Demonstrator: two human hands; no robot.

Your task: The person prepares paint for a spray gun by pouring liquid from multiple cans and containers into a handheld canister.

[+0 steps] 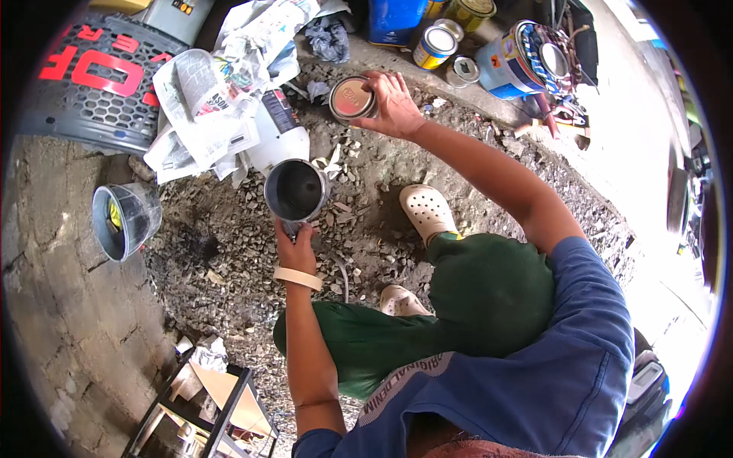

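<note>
My left hand (296, 248), a pale band at its wrist, is closed around the grip of what looks like a spray gun. Its round dark-grey cup (298, 190) is open at the top, and the inside is dark. A thin hose (343, 278) shows beside that hand; whether it joins the gun is hidden. Farther out, my right hand (393, 107) holds a small round tin (352, 99) with a reddish lid by its right side. Thumb and fingers span the tin's edge. A white container (279, 141) lies between the cup and the crumpled newspaper.
Crumpled newspaper (202, 114) lies beside a dark printed panel (99, 80). A clear bucket (126, 221) stands at the left. Several paint cans (437, 47) and a large blue-white can (508, 61) line the far ledge. A black-framed shelf (240, 382) is low left; gravel (244, 267) covers the ground.
</note>
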